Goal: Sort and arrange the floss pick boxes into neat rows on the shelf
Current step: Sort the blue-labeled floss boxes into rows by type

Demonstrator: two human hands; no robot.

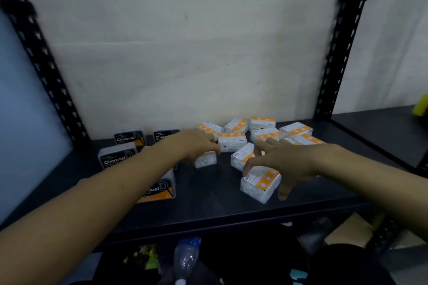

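Note:
On the dark shelf point(208, 203) lie several white-and-orange floss pick boxes point(262, 124) in a loose scatter at the back right. Several black Charcoal boxes point(117, 157) stand at the left, roughly in rows. My left hand point(196, 146) reaches over the middle and its fingers curl round a small white box point(206, 161). My right hand point(284, 164) holds a white-and-orange box point(260, 183) near the front, thumb on its left side and fingers at its right. Part of a black box point(162, 188) is hidden under my left forearm.
Black perforated uprights point(335, 58) frame the shelf at left and right, with a white wall behind. A second shelf continues to the right with a yellow object point(421, 105). A plastic bottle point(186, 259) and other clutter lie below the front edge.

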